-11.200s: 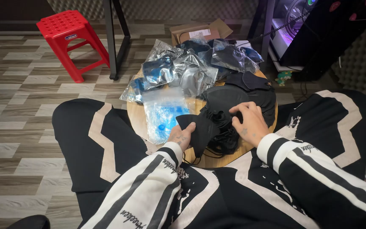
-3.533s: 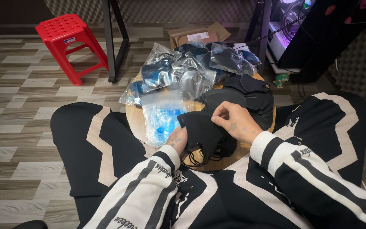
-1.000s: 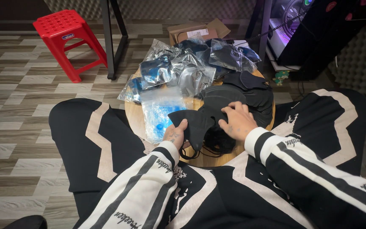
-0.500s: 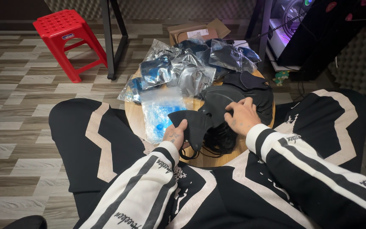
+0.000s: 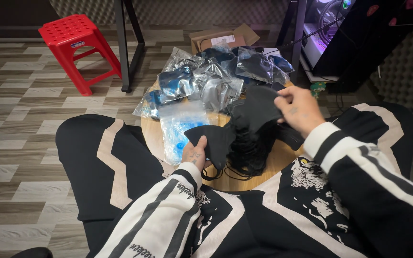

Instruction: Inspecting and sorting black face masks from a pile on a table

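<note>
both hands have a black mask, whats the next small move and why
Probably lift the right hand a little further, so its black mask comes free of the black pile on the round wooden table. The left hand already pinches another mask at the pile's near edge, steadying it.

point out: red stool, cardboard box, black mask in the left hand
red stool point(image 5: 70, 29), head view, on its perforated seat top.
cardboard box point(image 5: 223, 39), head view, on its top flap.
black mask point(image 5: 214, 139), head view, on its panel beside the left hand point(image 5: 194, 155).
</note>
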